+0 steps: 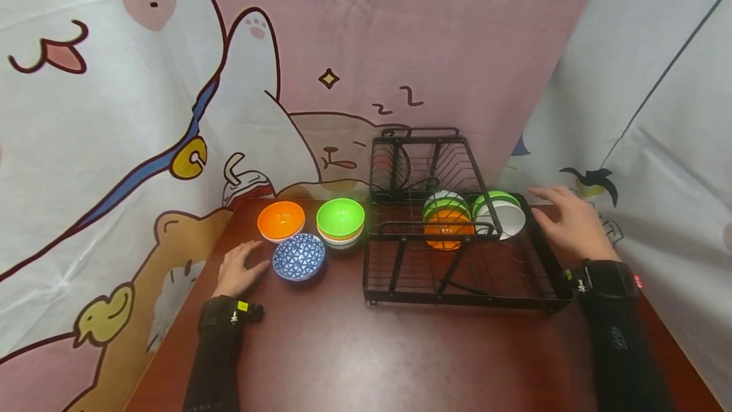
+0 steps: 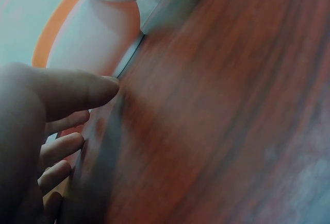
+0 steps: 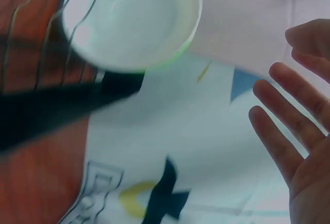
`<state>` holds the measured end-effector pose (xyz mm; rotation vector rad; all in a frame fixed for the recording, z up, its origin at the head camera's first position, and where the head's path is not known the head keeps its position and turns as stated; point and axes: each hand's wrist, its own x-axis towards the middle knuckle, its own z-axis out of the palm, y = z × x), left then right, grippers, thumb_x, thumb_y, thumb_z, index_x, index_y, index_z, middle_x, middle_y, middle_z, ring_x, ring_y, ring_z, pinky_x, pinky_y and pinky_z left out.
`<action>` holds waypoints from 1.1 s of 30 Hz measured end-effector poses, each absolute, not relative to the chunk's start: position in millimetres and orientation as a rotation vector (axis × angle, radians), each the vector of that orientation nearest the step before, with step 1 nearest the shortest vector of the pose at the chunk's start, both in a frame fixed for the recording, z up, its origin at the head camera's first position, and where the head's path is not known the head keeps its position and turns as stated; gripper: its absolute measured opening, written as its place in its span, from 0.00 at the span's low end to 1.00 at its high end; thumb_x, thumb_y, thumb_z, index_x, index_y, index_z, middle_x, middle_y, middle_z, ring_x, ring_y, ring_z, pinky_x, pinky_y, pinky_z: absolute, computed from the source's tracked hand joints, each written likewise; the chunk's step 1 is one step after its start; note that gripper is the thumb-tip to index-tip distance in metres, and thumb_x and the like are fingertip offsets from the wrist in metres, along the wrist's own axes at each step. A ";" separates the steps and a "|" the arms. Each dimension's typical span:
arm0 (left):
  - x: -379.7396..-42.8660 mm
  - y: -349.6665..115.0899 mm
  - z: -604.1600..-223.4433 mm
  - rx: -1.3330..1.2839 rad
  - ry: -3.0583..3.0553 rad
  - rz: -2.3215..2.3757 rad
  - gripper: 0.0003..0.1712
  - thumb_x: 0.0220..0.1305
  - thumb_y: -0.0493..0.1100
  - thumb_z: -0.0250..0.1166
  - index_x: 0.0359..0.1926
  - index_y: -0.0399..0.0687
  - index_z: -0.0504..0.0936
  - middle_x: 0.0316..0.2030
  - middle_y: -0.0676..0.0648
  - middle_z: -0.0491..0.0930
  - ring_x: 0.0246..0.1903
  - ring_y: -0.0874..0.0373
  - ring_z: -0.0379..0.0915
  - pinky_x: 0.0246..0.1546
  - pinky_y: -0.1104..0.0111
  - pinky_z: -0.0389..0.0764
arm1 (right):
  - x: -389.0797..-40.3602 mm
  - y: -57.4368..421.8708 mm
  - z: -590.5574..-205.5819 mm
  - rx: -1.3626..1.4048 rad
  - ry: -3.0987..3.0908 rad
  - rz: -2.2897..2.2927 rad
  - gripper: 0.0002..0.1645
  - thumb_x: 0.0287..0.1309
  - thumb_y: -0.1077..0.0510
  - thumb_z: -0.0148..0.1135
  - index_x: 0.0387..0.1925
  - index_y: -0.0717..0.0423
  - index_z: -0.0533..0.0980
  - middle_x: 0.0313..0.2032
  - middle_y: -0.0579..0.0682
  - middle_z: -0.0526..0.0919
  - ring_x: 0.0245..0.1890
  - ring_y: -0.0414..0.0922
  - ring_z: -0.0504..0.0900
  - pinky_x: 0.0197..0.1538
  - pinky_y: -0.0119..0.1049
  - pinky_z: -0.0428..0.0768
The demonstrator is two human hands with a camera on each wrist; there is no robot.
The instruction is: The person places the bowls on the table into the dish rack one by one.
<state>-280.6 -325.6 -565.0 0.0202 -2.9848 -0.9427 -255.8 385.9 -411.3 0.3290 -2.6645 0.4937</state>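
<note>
Head view, near to far. Bare surface (image 1: 372,361) lies between the forearms. Left hand (image 1: 236,271): fingers (image 2: 64,148) relaxed and slightly bent, thumb apart from them, nothing in hold. Just right of that thumb — contact cannot be told — is the blue-and-white bowl (image 1: 299,258), mouth up. Black rack (image 1: 515,301), two-tiered, stands left of the right hand (image 1: 574,227), whose fingers are extended and spread, holding nothing, near the rack's right edge. Beyond the left fingers and to their right: orange bowl (image 1: 281,220), upright; farther right of those fingers, a green bowl (image 1: 340,218) tops a stack. In the rack, white bowl (image 1: 506,220) leans just left of the right fingers, a green-rimmed bowl (image 1: 496,196) behind it. Farther left of those fingers, second orange bowl (image 1: 446,230) shows through the upper tier's wires, more bowls behind. Patterned cloth (image 1: 457,49) hangs beyond.
</note>
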 end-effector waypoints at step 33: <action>-283.6 -321.0 -562.8 0.083 -2.951 -1.029 0.38 0.75 0.58 0.59 0.78 0.47 0.63 0.77 0.35 0.60 0.77 0.33 0.47 0.73 0.30 0.47 | -238.1 477.7 -540.6 0.091 -3.171 0.797 0.53 0.67 0.34 0.61 0.74 0.71 0.61 0.75 0.78 0.52 0.74 0.80 0.49 0.65 0.81 0.53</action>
